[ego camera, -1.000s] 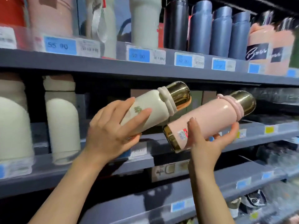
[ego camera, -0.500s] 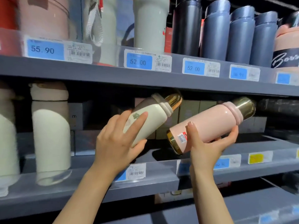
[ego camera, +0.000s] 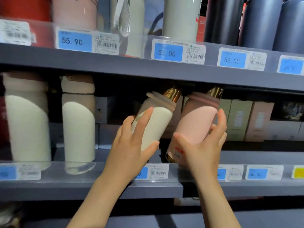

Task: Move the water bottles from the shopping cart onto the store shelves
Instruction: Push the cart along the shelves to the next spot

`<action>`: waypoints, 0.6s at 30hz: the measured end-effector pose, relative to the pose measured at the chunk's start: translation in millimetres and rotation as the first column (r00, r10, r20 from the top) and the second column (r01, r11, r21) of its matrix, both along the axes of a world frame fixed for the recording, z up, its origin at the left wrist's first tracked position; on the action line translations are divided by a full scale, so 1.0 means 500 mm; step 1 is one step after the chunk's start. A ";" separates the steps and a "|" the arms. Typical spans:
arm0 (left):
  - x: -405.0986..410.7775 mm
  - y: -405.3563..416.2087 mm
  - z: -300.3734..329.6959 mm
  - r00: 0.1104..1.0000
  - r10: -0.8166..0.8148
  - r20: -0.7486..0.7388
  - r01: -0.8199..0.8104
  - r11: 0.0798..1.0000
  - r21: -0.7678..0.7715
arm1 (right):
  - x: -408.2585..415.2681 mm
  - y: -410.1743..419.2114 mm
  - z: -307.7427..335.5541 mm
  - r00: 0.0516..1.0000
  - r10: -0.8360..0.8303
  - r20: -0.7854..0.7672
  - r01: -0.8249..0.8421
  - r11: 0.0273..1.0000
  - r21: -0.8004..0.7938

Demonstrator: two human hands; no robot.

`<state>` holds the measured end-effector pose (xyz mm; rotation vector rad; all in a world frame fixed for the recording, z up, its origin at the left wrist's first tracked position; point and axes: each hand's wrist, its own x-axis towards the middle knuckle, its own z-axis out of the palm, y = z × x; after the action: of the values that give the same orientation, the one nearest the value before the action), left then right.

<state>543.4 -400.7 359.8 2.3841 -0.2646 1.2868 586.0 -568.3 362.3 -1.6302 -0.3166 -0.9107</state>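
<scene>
My left hand point(ego camera: 131, 145) grips a cream bottle point(ego camera: 158, 122) with a gold cap, tilted to the right, inside the middle shelf bay. My right hand point(ego camera: 204, 148) grips a pink bottle point(ego camera: 195, 124) with a gold cap right beside it, also tilted right. The pink bottle's gold base hangs just above the grey middle shelf point(ego camera: 92, 186). Both gold caps reach up close to the underside of the upper shelf point(ego camera: 148, 68). The cart is out of view.
Two tall cream bottles point(ego camera: 79, 127) stand on the middle shelf at the left. Boxes point(ego camera: 246, 119) line the back of the bay at the right. The upper shelf carries dark blue bottles point(ego camera: 259, 22), cream and pink ones, with price tags along its edge.
Both hands have moved the bottles deeper into the middle shelf bay and tipped them closer to upright. The view has closed in on the shelf.
</scene>
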 end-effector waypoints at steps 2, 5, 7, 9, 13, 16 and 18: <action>-0.005 0.006 -0.004 1.000 0.023 0.003 -0.023 1.000 0.000 | -0.004 0.005 -0.006 1.000 -0.006 0.013 0.007 0.998 -0.057; -0.011 0.014 -0.016 0.997 0.062 0.046 -0.062 0.998 0.002 | -0.007 0.006 -0.016 0.998 -0.038 0.047 0.044 0.990 -0.130; -0.016 0.019 -0.025 0.994 0.082 0.073 -0.080 0.996 -0.025 | -0.005 0.006 -0.021 0.996 -0.064 0.062 0.074 0.982 -0.175; -0.024 0.026 -0.029 0.987 0.132 0.089 -0.127 0.991 -0.052 | -0.002 0.008 -0.024 0.993 -0.087 0.075 0.101 0.971 -0.218; -0.033 0.041 -0.038 0.947 0.312 0.074 -0.311 0.950 -0.028 | 0.004 0.017 -0.031 0.983 -0.157 0.096 0.180 0.933 -0.312; -0.038 0.040 -0.042 0.944 0.325 0.059 -0.321 0.945 -0.066 | 0.007 0.020 -0.035 0.976 -0.198 0.094 0.218 0.921 -0.324; -0.037 0.037 -0.044 0.937 0.338 0.083 -0.336 0.941 -0.047 | 0.006 0.020 -0.037 0.973 -0.206 0.106 0.230 0.916 -0.330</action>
<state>525.0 -382.1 337.7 2.4198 0.1482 1.5374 589.0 -558.0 344.0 -1.9851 -0.3596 -1.1304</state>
